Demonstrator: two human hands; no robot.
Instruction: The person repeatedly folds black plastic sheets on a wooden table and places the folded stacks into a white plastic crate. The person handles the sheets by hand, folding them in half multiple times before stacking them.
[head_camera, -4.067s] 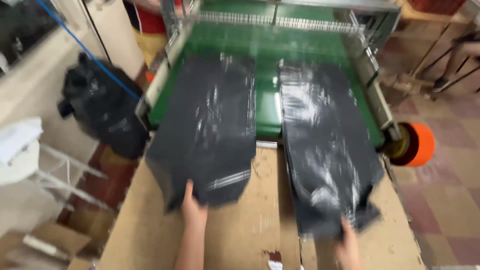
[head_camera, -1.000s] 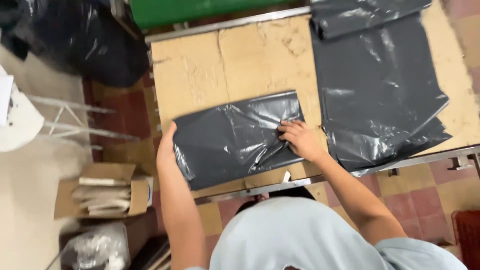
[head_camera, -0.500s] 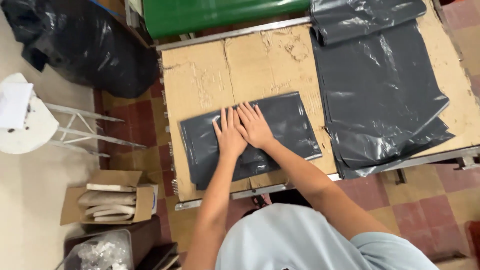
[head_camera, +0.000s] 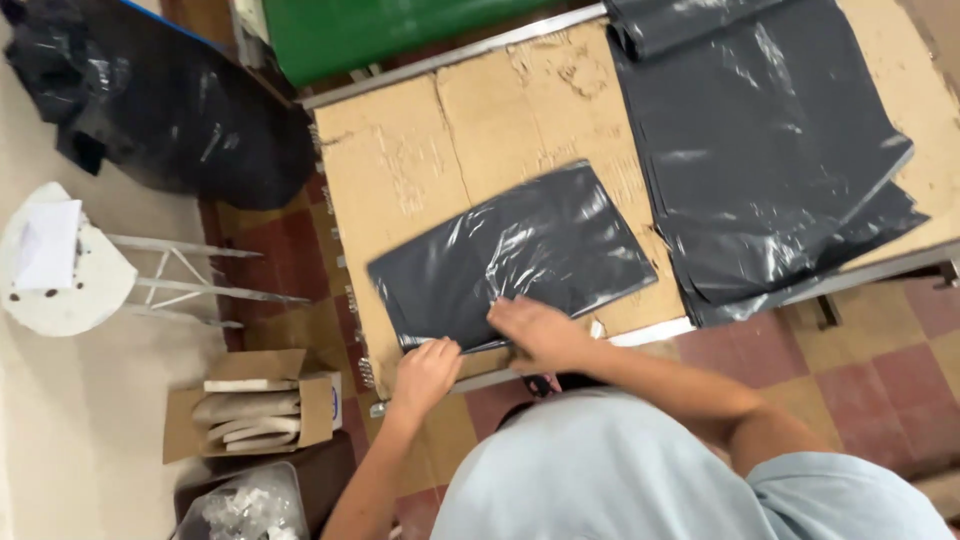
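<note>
Down at the near edge of the cardboard-covered worktable, both hands are working on a folded dark grey plastic bag that is lying flat and slightly askew on the cardboard, its lower edge close to the table's metal rim. Left hand is sitting at the bag's lower left corner with its fingers curled under, seemingly pinching the plastic edge, though the exact grip is hard to make out. Right hand is lying just beside it on the bag's lower edge, fingers extended and pressing flat on the plastic, holding nothing. Well to the right, a stack of larger unfolded dark grey plastic bags is spreading over the table and overhanging its near edge. Beyond the table a green machine bed is showing. On the floor to the left, a bulging black rubbish sack, a white round stool and an open cardboard box are standing
</note>
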